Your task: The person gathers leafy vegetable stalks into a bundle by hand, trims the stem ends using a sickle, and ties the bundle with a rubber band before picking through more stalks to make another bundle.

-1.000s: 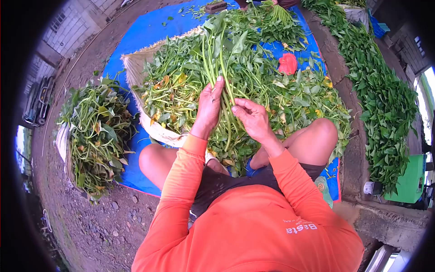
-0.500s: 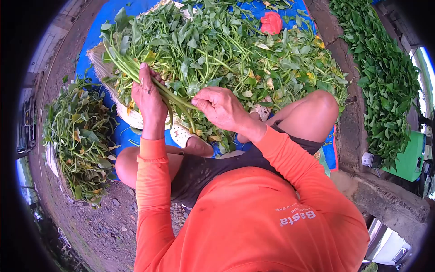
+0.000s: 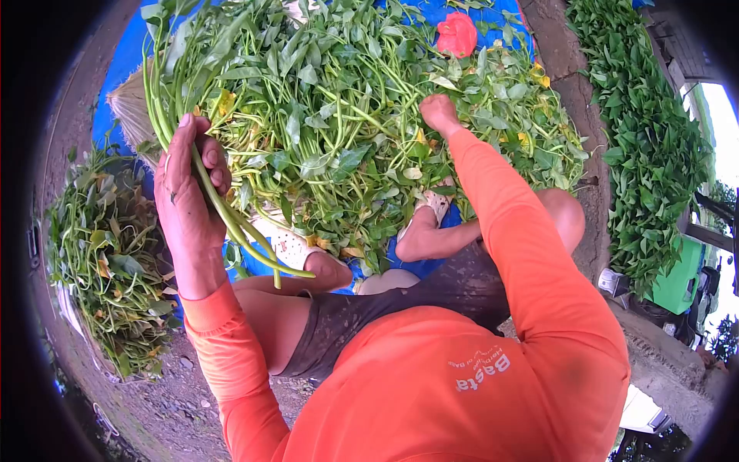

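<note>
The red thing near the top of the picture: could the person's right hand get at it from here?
Probably yes: the right hand is stretched out over the leafy greens, and only more greens seem to lie between it and the red thing, which looks uncovered.

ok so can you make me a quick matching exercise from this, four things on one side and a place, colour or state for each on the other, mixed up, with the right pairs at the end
Column one
1. left hand
2. right hand
3. crumpled bundle
4. ground sheet

Column two
A. red, by the far side of the leafy heap
B. stretched out over or on the leaves, no long stems seen in it
C. blue, partly covered by greens
D. has long green stems in its grip

Right pairs: 1-D, 2-B, 3-A, 4-C
</note>
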`<state>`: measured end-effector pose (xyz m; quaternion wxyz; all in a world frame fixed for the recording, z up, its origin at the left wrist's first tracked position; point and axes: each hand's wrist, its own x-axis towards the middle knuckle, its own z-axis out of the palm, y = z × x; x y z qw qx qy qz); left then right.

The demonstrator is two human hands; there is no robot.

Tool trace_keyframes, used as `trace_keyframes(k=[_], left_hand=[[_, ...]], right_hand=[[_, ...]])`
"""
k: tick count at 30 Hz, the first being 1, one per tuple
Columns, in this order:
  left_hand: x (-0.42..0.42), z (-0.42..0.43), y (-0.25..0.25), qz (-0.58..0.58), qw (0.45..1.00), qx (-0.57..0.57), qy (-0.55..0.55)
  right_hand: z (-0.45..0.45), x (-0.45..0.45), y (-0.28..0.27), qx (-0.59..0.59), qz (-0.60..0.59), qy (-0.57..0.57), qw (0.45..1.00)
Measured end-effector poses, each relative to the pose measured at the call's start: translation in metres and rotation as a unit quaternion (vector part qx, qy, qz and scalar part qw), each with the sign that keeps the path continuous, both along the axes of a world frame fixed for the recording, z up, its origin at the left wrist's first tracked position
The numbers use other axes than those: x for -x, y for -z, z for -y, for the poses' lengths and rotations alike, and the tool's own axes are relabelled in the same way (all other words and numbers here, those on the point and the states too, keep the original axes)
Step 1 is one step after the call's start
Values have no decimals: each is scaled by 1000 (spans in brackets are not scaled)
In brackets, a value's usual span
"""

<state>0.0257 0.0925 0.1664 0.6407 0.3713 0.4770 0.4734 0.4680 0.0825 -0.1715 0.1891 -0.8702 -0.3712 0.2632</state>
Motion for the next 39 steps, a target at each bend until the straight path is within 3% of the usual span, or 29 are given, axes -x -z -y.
trace_keyframes(k=[7, 8, 14, 17, 20, 23, 24, 25, 27, 28, 31, 32, 35, 39], left_hand=[[-2, -10, -4, -24, 1000, 0, -14], [-3, -11, -4, -32, 999, -1, -19], [-6, -11, -11, -38, 999, -14, -12], [-7, -9, -13, -19, 999, -27, -14], [-6, -5, -18, -2, 999, -40, -11], [-4, 2, -20, -8, 998, -54, 6], [-3, 3, -19, -4, 998, -56, 13], [-4, 5, -19, 1, 999, -51, 4], [-1, 9, -16, 7, 998, -64, 18], [0, 12, -14, 8, 998, -59, 17], [7, 18, -10, 7, 999, -49, 7], [9, 21, -8, 2, 999, -45, 7], [17, 25, 2, 5, 999, -33, 10], [26, 30, 15, -1, 999, -29, 21]], right_hand=[[-19, 40, -8, 4, -40, 75, 996], [-25, 39, -16, 73, -24, -17, 997], [-29, 39, -27, -42, -39, -44, 997], [-16, 35, -69, -130, -140, -41, 981], [9, 55, -176, -162, -318, 7, 934], [28, 61, -208, -215, -305, 3, 928], [37, 67, -217, -231, -270, -12, 935], [38, 64, -216, -244, -127, -91, 957], [51, 59, -211, -245, 162, -231, 927], [54, 60, -213, -219, 80, -200, 952], [61, 60, -218, -213, -140, -141, 957], [58, 50, -211, -228, -105, -162, 954], [77, 82, -264, -174, -268, -1, 948], [87, 77, -256, -209, -134, -51, 967]])
